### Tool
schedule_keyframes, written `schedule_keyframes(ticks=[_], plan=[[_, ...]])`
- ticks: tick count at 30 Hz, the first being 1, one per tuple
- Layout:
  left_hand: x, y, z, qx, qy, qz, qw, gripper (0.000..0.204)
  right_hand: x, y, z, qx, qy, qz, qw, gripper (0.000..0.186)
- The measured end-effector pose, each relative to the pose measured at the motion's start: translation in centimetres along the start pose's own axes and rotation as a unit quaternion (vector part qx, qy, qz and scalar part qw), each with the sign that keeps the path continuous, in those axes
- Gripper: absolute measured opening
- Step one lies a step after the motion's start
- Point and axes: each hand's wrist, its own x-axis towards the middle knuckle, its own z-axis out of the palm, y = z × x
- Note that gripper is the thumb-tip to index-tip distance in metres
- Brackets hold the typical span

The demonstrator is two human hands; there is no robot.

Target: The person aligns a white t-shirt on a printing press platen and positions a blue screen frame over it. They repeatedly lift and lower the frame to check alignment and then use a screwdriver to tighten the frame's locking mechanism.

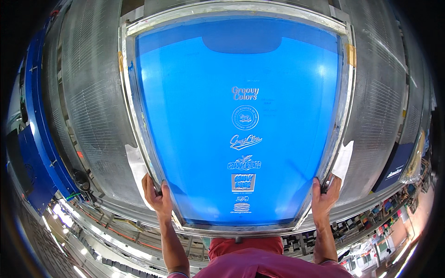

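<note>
Before me lies a screen-printing frame with a pale, worn metal rim and a blue mesh. Down the middle of the mesh runs a column of several small pale designs of lettering and emblems. My left hand grips the frame's left rail near its near end, thumb on the inner side. On the right rail, level with it, my right hand is closed the same way. White material sticks out past the rail beside each hand. Through the mesh, a lighter area with a curved notch shows at the far end.
Grey, worn table surface stretches to both sides of the frame. A dark blue folded piece and clear plastic wrap lie at the right. Along the far left runs a blue rail with a dark round fitting near its end.
</note>
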Motion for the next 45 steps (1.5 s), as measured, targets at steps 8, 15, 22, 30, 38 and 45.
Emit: schedule_keyframes(ticks=[8, 15, 22, 30, 38, 45], plan=[[0.0, -0.3, 0.2, -0.003, 0.010, 0.031, 0.999, 0.051, 0.1, -0.2, 0.0, -0.001, 0.003, -0.005, 1.000, 0.036], [0.0, -0.2, -0.1, 0.015, -0.002, 0.020, 1.000, 0.053, 0.1, -0.4, -0.3, -0.005, -0.009, 0.013, 1.000, 0.037], [0.0, -0.3, 0.1, -0.010, 0.002, 0.011, 1.000, 0.051, 0.0, -0.3, -0.2, -0.013, -0.012, 0.021, 1.000, 0.040], [0.0, -0.3, 0.3, 0.057, 0.033, 0.085, 0.994, 0.052, 0.0, -0.6, 0.0, -0.046, -0.001, -0.005, 0.999, 0.041], [-0.5, -0.2, 0.3, 0.014, 0.079, 0.095, 0.992, 0.048, -1.1, 0.2, 0.6, -0.128, 0.033, -0.037, 0.991, 0.050], [0.3, -1.5, 0.7, -0.106, 0.082, 0.112, 0.985, 0.043, -1.2, -0.1, 1.4, -0.225, 0.071, -0.054, 0.970, 0.060]])
